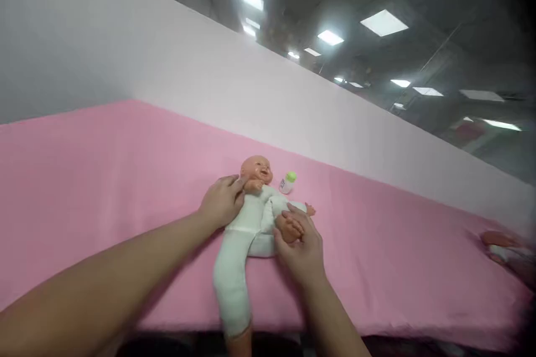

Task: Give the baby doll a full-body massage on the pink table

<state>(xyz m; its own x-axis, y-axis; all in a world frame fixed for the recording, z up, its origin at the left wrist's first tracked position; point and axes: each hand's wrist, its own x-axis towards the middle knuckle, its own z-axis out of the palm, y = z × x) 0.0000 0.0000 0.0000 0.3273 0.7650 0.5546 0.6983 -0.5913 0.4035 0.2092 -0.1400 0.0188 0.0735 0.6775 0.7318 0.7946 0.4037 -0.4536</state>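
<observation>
A baby doll [247, 215] in a white cloth suit lies face up on the pink table cover [159, 167]. Its head points away from me and its mouth is open. My left hand [224, 201] grips the doll's arm at its side, with the fingertips beside the small doll hand under the chin. Around the foot of the doll's bent leg, my right hand [302, 240] is closed, with the toes showing. The other leg stretches down over the table's front edge. A toy baby bottle [287, 183] with a green cap is beside the doll's head, touched by neither hand.
A white partition wall [234, 83] runs behind the table and joins a grey one on the left. At the far right, another doll-like thing [500, 242] in orange and white lies blurred on the cover. Ceiling lights shine above.
</observation>
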